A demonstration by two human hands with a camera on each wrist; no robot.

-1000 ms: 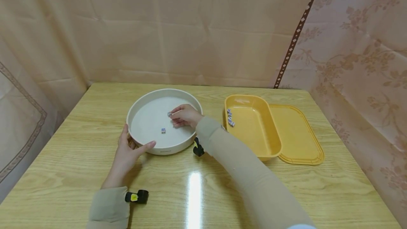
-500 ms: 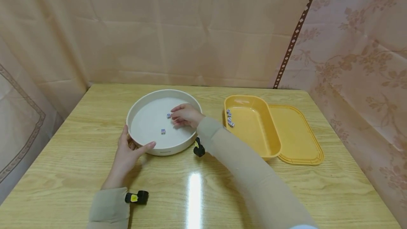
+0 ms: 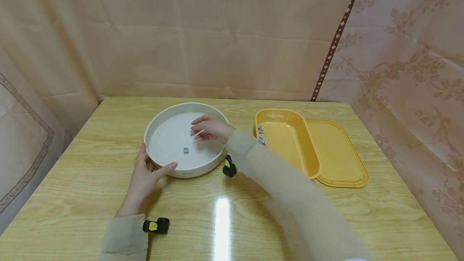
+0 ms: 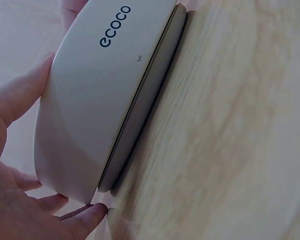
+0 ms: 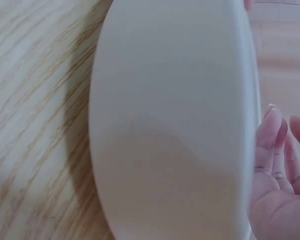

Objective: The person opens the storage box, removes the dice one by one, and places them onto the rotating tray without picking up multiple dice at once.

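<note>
A round white tray (image 3: pixel 164 140) with raised sides stands on the table in the head view. My left hand (image 3: pixel 145 176) grips its near-left edge, thumb over the rim and fingers along the outer wall. The left wrist view shows that hand (image 4: pixel 20 130) on the wall, beside the lettering "ecoco". Two small white dice lie on the tray floor, a nearer die (image 3: pixel 186 150) and a farther die (image 3: pixel 192 132). My right hand (image 3: pixel 213 127) hovers over the tray's right part, its bent fingers right beside the farther die. Its thumb and fingertips stand apart in the right wrist view.
Right of the tray sits a yellow rectangular box (image 3: pixel 290 142) with several dice (image 3: pixel 261 135) along its left wall. A flat yellow lid (image 3: pixel 338 154) lies beyond it, partly under the box. Curtains (image 3: pixel 203 43) hang behind the wooden table (image 3: pixel 188 216).
My right hand has let go of the farther die, which now rests on the tray floor. That hand then shifted slightly up and left. The left hand keeps its hold.
</note>
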